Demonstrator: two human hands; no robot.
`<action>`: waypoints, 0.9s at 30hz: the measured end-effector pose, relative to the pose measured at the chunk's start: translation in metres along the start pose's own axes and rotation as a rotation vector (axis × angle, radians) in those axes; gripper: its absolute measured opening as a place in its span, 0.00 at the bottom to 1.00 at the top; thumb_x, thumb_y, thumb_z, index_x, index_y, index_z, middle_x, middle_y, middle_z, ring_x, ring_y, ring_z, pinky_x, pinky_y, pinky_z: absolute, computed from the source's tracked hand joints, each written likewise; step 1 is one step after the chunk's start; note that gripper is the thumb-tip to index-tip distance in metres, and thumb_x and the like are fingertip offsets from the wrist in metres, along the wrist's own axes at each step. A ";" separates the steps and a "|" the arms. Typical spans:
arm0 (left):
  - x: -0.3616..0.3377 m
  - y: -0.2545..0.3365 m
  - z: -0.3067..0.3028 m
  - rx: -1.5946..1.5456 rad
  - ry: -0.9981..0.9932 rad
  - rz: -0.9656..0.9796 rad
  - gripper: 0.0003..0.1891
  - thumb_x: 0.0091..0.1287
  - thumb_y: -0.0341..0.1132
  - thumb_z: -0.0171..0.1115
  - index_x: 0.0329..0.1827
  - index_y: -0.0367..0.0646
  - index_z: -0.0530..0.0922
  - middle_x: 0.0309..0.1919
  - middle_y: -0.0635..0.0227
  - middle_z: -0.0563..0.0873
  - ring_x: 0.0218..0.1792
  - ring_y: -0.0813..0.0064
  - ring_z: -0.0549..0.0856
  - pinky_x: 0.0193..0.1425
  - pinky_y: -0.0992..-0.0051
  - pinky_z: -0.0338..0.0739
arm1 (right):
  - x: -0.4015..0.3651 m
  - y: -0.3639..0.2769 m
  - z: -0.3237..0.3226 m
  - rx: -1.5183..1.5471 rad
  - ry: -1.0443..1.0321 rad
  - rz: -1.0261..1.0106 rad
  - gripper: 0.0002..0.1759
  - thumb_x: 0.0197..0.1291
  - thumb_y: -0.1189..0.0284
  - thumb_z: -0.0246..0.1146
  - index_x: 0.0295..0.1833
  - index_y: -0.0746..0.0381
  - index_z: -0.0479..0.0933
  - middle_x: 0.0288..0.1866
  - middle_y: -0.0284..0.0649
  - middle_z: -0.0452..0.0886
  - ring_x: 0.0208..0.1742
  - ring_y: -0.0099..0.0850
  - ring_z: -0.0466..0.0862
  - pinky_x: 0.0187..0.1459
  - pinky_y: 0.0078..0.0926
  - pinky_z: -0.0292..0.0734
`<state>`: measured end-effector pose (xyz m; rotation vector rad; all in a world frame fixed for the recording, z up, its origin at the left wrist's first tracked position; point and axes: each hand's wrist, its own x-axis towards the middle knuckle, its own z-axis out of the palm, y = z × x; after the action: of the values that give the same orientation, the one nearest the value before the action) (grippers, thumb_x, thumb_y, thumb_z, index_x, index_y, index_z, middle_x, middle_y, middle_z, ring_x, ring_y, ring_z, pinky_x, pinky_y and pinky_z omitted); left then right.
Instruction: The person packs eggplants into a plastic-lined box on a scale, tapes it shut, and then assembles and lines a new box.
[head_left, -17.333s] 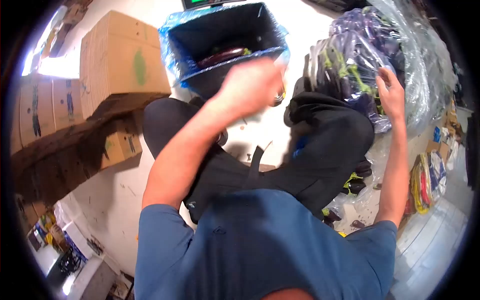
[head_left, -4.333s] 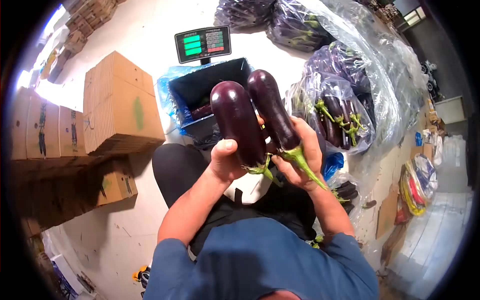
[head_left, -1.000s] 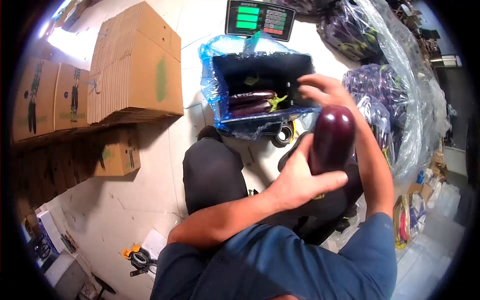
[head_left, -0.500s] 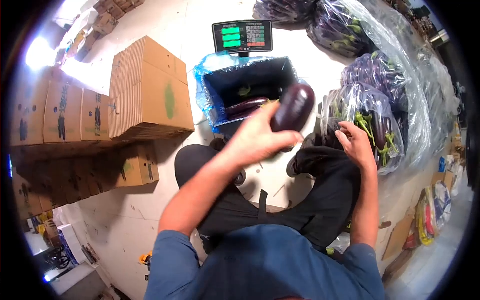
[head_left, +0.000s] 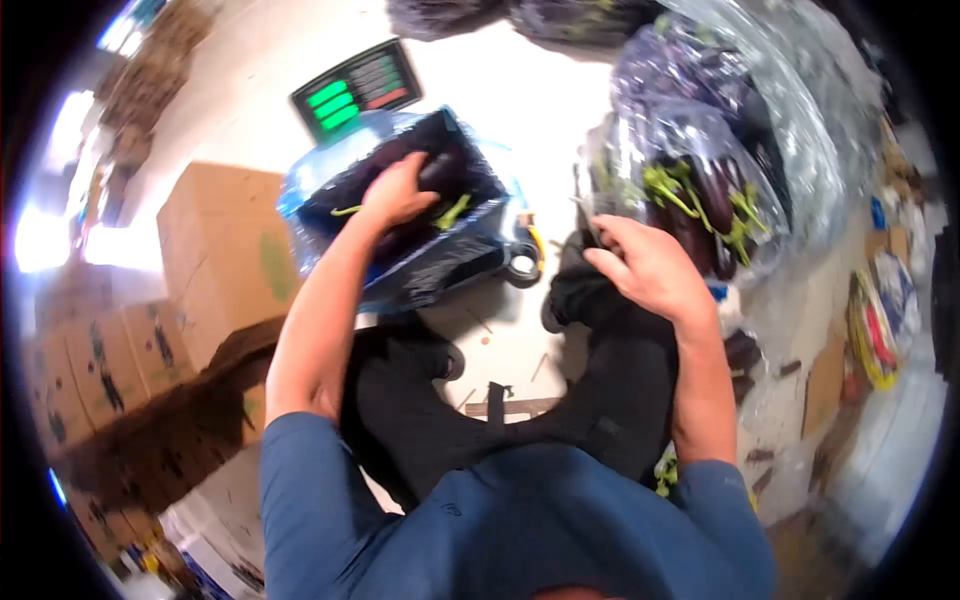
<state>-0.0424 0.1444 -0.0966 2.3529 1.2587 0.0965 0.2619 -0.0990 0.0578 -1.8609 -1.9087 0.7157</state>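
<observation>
My left hand (head_left: 398, 192) is inside the box lined with blue and dark plastic (head_left: 480, 245), fingers and thumb around a dark purple eggplant (head_left: 447, 172). Other eggplants lie under it, with green stems showing; blur hides their outlines. Over my right knee, my right hand (head_left: 655, 268) is closed, thumb close to the index finger. Something thin and dark seems to stick out from its fingertips, too blurred to name. Just beyond that hand stands a clear plastic bag of eggplants (head_left: 715, 205) with green stems.
A scale display (head_left: 357, 90) with green readouts stands behind the box. Stacked cardboard (head_left: 222, 255) is at the left. More bagged eggplants (head_left: 690, 65) and loose plastic film (head_left: 810, 130) lie at the right. A round black-and-white item (head_left: 523, 263) sits beside the box.
My left hand has carried the eggplant from in front of the box down into it. My right hand has shifted slightly left in view. The camera view has turned.
</observation>
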 end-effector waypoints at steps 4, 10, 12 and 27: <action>-0.018 0.003 0.013 0.402 -0.125 -0.014 0.45 0.58 0.34 0.72 0.80 0.57 0.60 0.73 0.49 0.70 0.66 0.48 0.78 0.66 0.53 0.76 | -0.007 0.009 -0.003 -0.064 0.015 -0.015 0.22 0.64 0.63 0.67 0.58 0.67 0.78 0.49 0.53 0.85 0.49 0.51 0.85 0.52 0.41 0.81; -0.022 0.006 0.000 0.032 -0.060 -0.061 0.34 0.65 0.32 0.66 0.75 0.39 0.65 0.68 0.44 0.74 0.65 0.44 0.78 0.69 0.59 0.74 | -0.031 0.044 -0.022 0.149 0.139 0.118 0.21 0.65 0.63 0.64 0.56 0.67 0.80 0.48 0.52 0.86 0.49 0.49 0.86 0.52 0.39 0.80; -0.024 0.015 -0.017 -0.020 0.031 -0.003 0.29 0.65 0.38 0.68 0.68 0.35 0.74 0.61 0.45 0.81 0.61 0.47 0.81 0.68 0.60 0.75 | -0.046 0.081 -0.035 0.142 0.261 0.344 0.20 0.64 0.64 0.64 0.56 0.66 0.81 0.45 0.52 0.87 0.47 0.48 0.87 0.50 0.37 0.81; -0.207 0.198 -0.227 -1.050 0.312 1.343 0.03 0.62 0.24 0.54 0.35 0.36 0.76 0.36 0.58 0.82 0.34 0.65 0.80 0.41 0.66 0.78 | -0.030 0.223 -0.023 -0.401 0.473 0.613 0.29 0.56 0.60 0.68 0.57 0.71 0.78 0.55 0.63 0.82 0.57 0.58 0.82 0.60 0.47 0.76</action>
<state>-0.0724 -0.0310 0.2228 1.7524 -0.4755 1.2037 0.4562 -0.1280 -0.0541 -2.6156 -1.2391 0.0109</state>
